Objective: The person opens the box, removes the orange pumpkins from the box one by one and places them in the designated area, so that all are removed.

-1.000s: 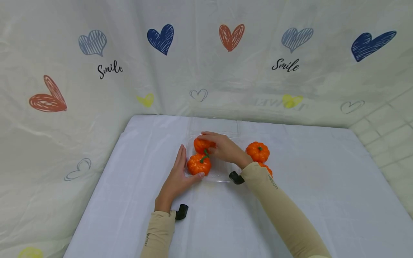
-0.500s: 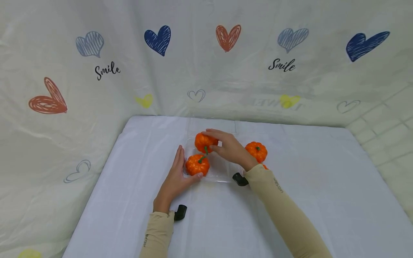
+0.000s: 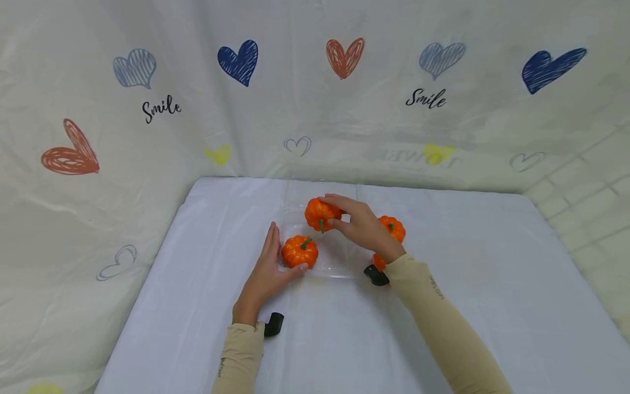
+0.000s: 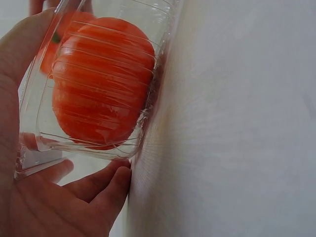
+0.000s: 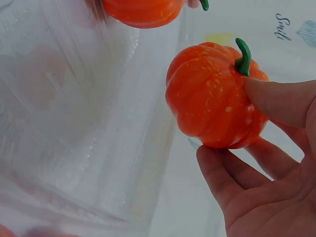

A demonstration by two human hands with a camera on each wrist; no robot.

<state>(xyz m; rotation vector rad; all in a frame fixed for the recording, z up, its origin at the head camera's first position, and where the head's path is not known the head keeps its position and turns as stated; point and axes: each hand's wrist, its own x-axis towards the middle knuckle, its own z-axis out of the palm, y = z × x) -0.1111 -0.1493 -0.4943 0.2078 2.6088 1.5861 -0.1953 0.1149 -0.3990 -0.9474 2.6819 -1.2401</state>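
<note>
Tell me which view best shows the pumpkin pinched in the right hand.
Right wrist: the held pumpkin fills the frame, stem and fingers clear. In the head view it is small, partly hidden by the right hand. Left wrist shows only an orange sliver, unsure.

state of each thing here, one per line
clear plastic container: open, steadied on the table
pumpkin in container: resting upright inside
held pumpkin: lifted, tilted, stem toward the camera
pumpkins on table: loose, partly hidden
left hand: flat against the container
right hand: gripping the held pumpkin
</note>
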